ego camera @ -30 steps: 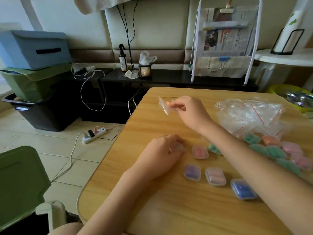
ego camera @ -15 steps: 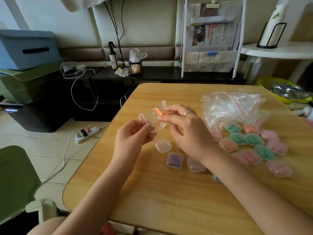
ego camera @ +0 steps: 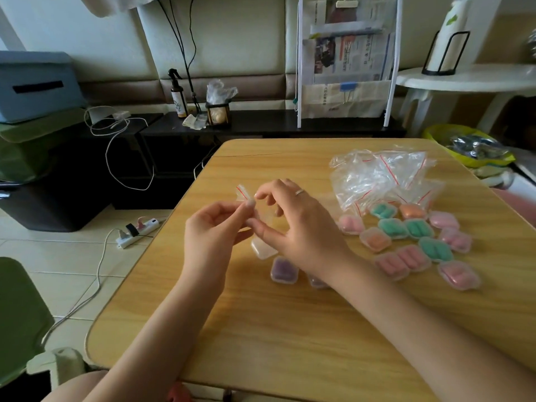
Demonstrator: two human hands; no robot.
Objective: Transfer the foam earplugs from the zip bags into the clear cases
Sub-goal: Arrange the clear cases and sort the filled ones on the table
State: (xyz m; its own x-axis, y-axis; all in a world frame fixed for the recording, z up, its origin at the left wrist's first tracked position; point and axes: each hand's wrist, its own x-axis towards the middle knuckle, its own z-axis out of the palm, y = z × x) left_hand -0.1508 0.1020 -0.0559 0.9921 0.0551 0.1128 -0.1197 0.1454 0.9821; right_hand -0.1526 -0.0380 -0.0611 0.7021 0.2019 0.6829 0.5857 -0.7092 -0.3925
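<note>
Above the wooden table (ego camera: 290, 329), both my hands hold a small clear zip bag (ego camera: 246, 198). My left hand (ego camera: 211, 227) pinches it at fingertip level, and my right hand (ego camera: 295, 227) pinches its lower edge, the other fingers spread. What the bag holds is too blurred to tell. Under my hands lies an empty clear case (ego camera: 262, 249). A case with purple earplugs (ego camera: 284, 269) sits just below it, and another case is half hidden under my right wrist.
A heap of empty zip bags (ego camera: 383, 178) lies at the table's right. Several filled cases in pink, green and orange (ego camera: 414, 242) are spread in front of it. A power strip (ego camera: 137, 232) and cables lie on the floor at left.
My left hand left the case on the table and rose to meet my right, which drew the bag in. Both now hold the bag; the orange earplug is no longer visible.
</note>
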